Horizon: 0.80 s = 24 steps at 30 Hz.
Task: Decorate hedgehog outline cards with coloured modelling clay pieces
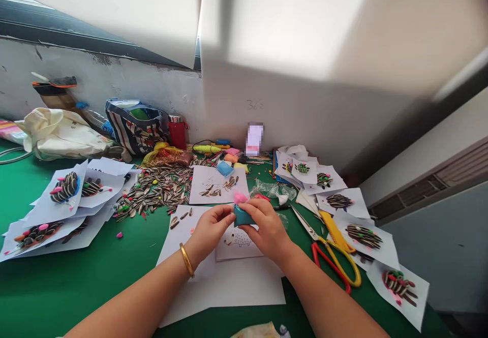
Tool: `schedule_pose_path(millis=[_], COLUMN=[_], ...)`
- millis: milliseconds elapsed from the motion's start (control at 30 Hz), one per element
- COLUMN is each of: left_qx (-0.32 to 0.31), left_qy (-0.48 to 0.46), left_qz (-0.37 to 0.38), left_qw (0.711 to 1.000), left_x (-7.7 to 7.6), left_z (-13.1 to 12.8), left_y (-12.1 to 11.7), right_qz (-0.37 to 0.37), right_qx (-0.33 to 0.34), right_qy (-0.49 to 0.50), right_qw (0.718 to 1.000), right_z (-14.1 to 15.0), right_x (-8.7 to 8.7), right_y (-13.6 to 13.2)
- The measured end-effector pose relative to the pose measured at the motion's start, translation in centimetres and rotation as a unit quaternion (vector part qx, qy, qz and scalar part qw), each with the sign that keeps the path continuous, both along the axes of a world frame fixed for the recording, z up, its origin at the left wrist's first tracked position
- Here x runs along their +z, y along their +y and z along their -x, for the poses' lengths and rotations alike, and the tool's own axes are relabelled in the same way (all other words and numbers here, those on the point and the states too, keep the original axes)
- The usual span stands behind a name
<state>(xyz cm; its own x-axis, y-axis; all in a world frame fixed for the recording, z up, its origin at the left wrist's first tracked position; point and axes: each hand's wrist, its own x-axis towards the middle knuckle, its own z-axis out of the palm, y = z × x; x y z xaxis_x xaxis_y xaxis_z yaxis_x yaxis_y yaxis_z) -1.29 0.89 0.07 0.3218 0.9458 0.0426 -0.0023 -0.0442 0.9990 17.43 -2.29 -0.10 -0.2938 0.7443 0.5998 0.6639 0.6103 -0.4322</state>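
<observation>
Both hands meet over the white paper in the middle of the table. A flat, squarish piece of teal modelling clay (243, 217) is between them; whether a wrapper covers it I cannot tell. My right hand (268, 226) grips its right side and top, fingers bent over it. At its left edge, the thumb and fingers of my left hand (213, 228) are pinched together. Pink clay (240, 197) shows just behind the teal piece. Beneath the hands lies a card with a drawn hedgehog (240, 237), partly covered. A few sunflower seeds (174, 223) rest on the paper to the left.
A heap of striped sunflower seeds (162, 188) spreads at back left. Seed-decorated cards (63, 195) are stacked left, and more cards (364, 234) line the right. Open scissors (331, 254) lie beside my right forearm. A phone (254, 140) and red flask (177, 132) stand by the wall.
</observation>
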Motion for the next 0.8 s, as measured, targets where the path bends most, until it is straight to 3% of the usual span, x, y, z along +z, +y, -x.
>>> schedule_pose_path(millis=[133,333,567,800], left_qx=[-0.009,0.044,0.038,-0.006], left_qy=[0.031,0.167,0.108,0.085], left_qz=[-0.023,-0.15,-0.091,-0.098], left_qw=[0.999,0.973,0.989,0.992], left_x=[0.0,0.1,0.2,0.4], left_z=[0.2,0.5,0.2,-0.3], left_y=[0.1,0.0,-0.1,-1.2], right_qz=[0.002,0.006,-0.006,0.02], right_qx=[-0.011,-0.016,-0.053,-0.004], right_qy=[-0.003,-0.013,-0.012,-0.003], right_qw=[1.0,1.0,0.999,1.0], right_z=[0.0,-0.1,0.1,1.1], right_x=[-0.1,-0.3,0.2,0.2], right_y=[0.0,0.1,-0.3,-0.9])
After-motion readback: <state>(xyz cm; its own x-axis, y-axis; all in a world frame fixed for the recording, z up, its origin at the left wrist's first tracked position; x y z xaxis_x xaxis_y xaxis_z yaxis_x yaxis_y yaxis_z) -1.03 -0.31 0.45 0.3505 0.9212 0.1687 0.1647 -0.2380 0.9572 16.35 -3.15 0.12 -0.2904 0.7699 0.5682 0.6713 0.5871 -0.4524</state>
